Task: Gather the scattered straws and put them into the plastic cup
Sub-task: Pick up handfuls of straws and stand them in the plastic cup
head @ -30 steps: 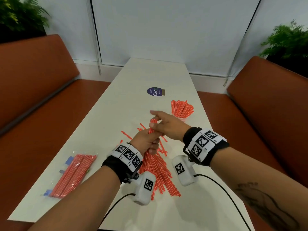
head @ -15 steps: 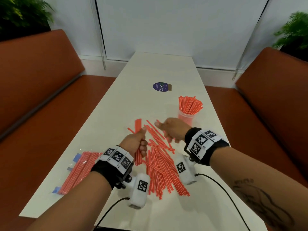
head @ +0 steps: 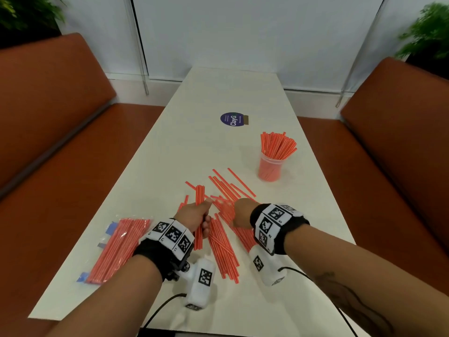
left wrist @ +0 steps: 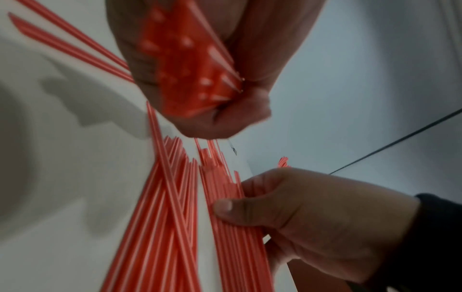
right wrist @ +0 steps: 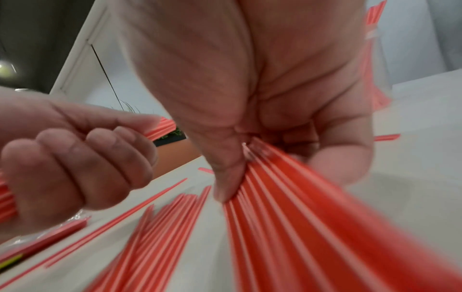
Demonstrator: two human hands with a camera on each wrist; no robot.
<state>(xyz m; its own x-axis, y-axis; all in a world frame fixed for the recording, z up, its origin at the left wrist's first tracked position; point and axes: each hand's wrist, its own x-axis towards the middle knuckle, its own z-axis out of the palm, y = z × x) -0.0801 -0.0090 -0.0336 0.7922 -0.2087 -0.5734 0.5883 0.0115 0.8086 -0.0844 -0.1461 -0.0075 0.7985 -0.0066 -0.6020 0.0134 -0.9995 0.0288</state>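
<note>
Red-and-white striped straws [head: 223,244] lie scattered on the white table [head: 218,88]. A clear plastic cup [head: 270,170] stands at the right, packed with upright straws [head: 278,145]. My left hand [head: 201,216] grips a small bundle of straws [head: 199,194] in a fist just above the table. In the left wrist view the bundle [left wrist: 192,69] fills that fist. My right hand [head: 239,215] is down on the pile. In the right wrist view its thumb [right wrist: 226,177] and curled fingers pinch a fan of straws [right wrist: 300,207].
A sealed plastic packet of straws [head: 116,249] lies near the table's left edge. A round blue sticker [head: 232,119] sits farther back. Orange benches [head: 60,154] flank the table on both sides. Cables trail from my wrist cameras over the near edge.
My right hand left the top of the bundle and dropped onto the pile, closing on straws. My left hand lowered its bundle toward the table.
</note>
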